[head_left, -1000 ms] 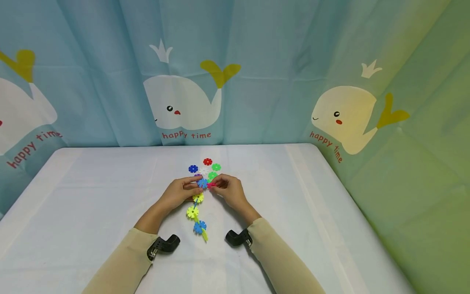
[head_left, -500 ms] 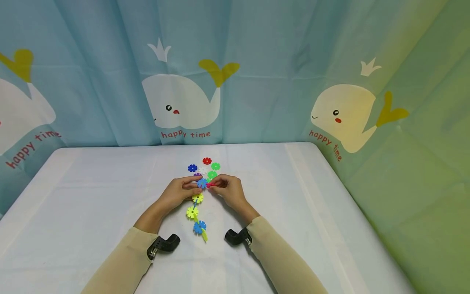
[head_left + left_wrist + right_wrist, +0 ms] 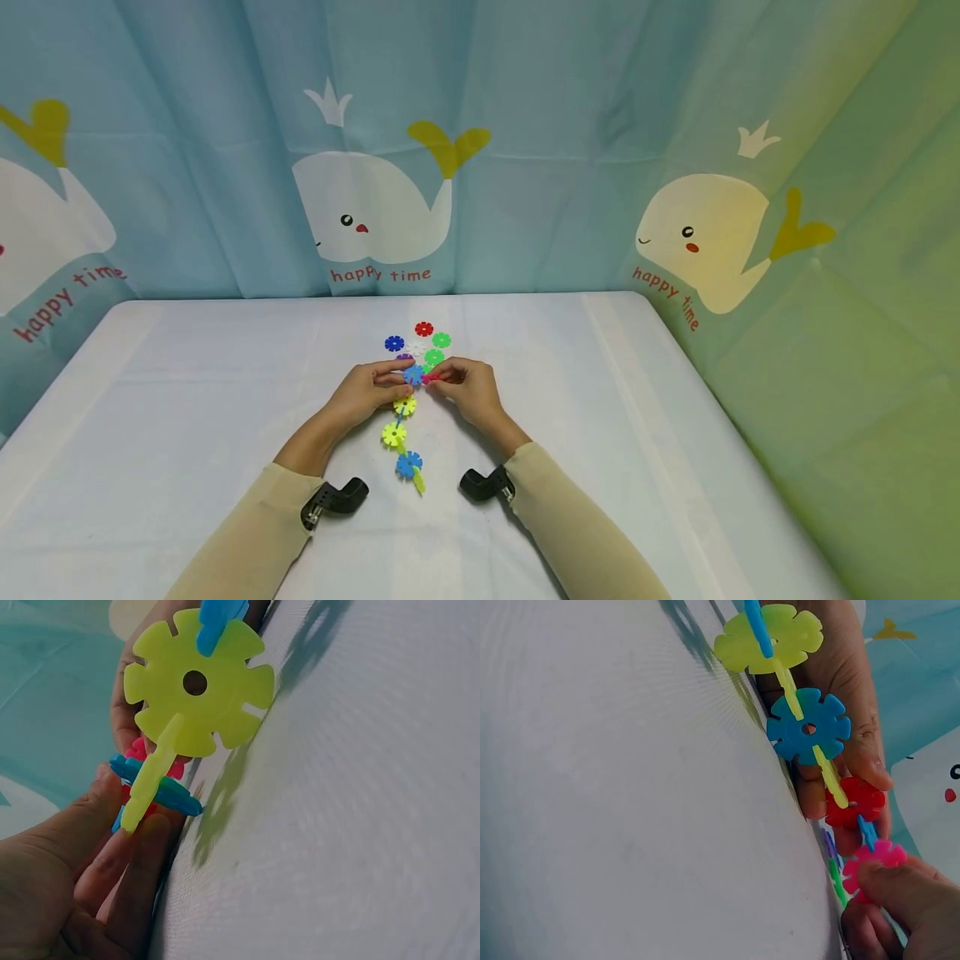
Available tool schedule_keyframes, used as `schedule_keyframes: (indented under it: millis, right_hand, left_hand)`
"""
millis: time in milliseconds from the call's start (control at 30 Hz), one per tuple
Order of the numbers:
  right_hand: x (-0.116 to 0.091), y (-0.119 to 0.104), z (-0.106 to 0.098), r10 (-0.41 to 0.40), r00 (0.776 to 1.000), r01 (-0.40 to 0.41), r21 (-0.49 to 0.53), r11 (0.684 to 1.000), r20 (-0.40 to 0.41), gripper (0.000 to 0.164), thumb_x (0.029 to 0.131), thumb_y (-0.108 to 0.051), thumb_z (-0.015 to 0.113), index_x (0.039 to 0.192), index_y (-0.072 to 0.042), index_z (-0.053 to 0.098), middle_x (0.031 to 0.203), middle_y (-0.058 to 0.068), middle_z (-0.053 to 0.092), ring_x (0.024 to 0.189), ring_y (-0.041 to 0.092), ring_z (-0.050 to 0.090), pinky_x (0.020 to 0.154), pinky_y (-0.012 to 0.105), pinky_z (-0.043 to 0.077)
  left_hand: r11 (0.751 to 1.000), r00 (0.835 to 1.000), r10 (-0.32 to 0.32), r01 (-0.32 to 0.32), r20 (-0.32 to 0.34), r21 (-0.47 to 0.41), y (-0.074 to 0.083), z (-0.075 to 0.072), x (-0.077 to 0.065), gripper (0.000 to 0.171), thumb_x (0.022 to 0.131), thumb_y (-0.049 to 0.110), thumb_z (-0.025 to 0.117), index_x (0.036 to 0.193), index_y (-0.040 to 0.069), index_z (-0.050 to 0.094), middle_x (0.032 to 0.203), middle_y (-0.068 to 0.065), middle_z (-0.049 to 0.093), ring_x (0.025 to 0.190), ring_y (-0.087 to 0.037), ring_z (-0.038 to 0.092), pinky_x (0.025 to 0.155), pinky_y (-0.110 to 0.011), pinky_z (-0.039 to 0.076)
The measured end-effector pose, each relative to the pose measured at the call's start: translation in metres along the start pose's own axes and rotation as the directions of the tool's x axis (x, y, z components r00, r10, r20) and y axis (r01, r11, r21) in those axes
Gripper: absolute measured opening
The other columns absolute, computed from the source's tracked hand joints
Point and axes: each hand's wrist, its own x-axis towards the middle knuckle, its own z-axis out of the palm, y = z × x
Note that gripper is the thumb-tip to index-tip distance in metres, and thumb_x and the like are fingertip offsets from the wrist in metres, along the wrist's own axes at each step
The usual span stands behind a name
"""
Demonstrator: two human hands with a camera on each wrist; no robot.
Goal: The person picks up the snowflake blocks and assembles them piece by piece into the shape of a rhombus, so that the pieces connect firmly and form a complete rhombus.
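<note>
left hand (image 3: 363, 395): pinched disc chain (image 3: 393, 434). right hand (image 3: 474, 392): pinched pink disc (image 3: 884, 851), between both hands. neither had visibly shifted; the join seemed unfinished.

A curtained-off nook, whether home or studio cannot be told: a blue curtain (image 3: 555, 208) with printed whales (image 3: 390, 204) and "happy time" lettering (image 3: 381, 275) hangs behind a white table (image 3: 225, 400), green fabric (image 3: 885, 333) along its right.

Blue piece (image 3: 216, 624) in yellow disc (image 3: 225, 686)
</note>
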Motion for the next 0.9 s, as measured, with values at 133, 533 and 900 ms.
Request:
schedule_keyframes:
  millis: [133, 533, 900]
  right_hand:
    - [0.0002, 0.0006, 0.0007, -0.007, 1.0, 0.007, -0.018, 1.0, -0.003, 0.007, 0.08, 0.001, 0.079, 0.086, -0.002, 0.075, 0.078, 0.011, 0.073, 0.068, 0.012, 0.066, 0.064, 0.018, 0.054]
    - [-0.0001, -0.0005, 0.0025, 0.003, 1.0, -0.003, 0.032, 0.999, 0.004, 0.009, 0.082, -0.001, 0.077, 0.091, 0.0, 0.074, 0.086, 0.015, 0.073, 0.078, 0.024, 0.068, 0.072, 0.024, 0.056]
    - [0.0003, 0.0009, -0.0003, 0.015, 1.0, -0.015, 0.032, 0.999, 0.009, 0.011, 0.083, -0.003, 0.077, 0.094, -0.003, 0.074, 0.091, 0.01, 0.073, 0.081, 0.015, 0.067, 0.075, 0.022, 0.056]
  left_hand:
    - [1.0, 1.0, 0.01, -0.01, 0.002, 0.022, 0.001, 0.001, 0.0, 0.052, 0.09, 0.018, 0.073, 0.138, 0.007, 0.057, 0.11, -0.013, 0.073, 0.085, -0.011, 0.066, 0.071, -0.023, 0.054]
    - [0.999, 0.999, -0.042, 0.042, -0.014, -0.017, -0.0001, -0.002, -0.0007, 0.055, 0.089, 0.024, 0.075, 0.14, 0.013, 0.056, 0.121, -0.015, 0.069, 0.092, -0.014, 0.068, 0.077, -0.029, 0.058]
    - [0.997, 0.998, -0.061, 0.059, -0.031, -0.056, -0.0001, -0.0026, 0.0005, 0.055, 0.089, 0.024, 0.075, 0.14, 0.015, 0.056, 0.122, -0.014, 0.068, 0.094, -0.014, 0.067, 0.079, -0.03, 0.059]
